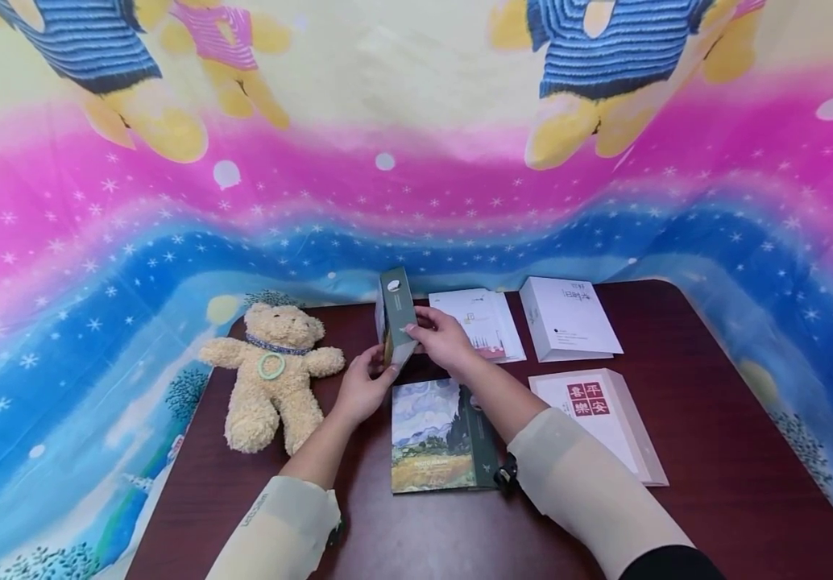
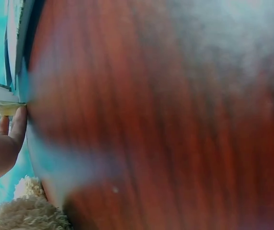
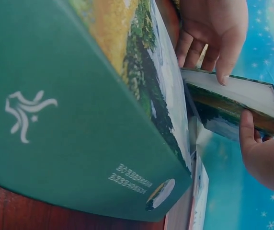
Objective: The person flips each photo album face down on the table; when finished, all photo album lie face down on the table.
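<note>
While both hands hold the green-spined book [image 1: 396, 316] upright on the bench [image 1: 714, 451], left grip [image 1: 362, 388] pinching its lower edge and right grip [image 1: 442, 338] curled over its top, standing appears underway, calling next for steadying beside the landscape-cover book [image 1: 433, 439].

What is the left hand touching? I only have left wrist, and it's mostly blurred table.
Observer: A green book, stood upright. The left hand holds its lower end.
Operator: Right hand?
Observer: The right hand grips the same book, higher up, from the other side.
Operator: Anything under the arms?
Observer: A second book with a landscape painting cover lies flat on the table, between the forearms.
</note>
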Tool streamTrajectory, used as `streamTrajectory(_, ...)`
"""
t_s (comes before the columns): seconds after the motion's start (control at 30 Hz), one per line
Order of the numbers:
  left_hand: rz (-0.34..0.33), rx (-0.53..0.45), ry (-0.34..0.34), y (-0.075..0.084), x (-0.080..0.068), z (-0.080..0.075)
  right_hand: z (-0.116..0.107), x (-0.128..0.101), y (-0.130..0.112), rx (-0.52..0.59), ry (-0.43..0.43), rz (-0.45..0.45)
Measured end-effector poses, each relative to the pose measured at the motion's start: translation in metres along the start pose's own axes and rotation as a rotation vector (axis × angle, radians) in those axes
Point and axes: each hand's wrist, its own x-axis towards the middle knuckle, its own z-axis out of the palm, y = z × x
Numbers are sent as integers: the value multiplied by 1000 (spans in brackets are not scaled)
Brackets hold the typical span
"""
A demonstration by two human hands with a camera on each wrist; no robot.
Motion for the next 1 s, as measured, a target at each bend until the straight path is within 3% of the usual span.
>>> streamTrajectory(0.17,-33,25,-3,-2,-2,0,-1,0,5,14,10,9)
streamTrajectory(1.0,-37,167,-7,-2,-3,-3,-10,3,23,148,24,95)
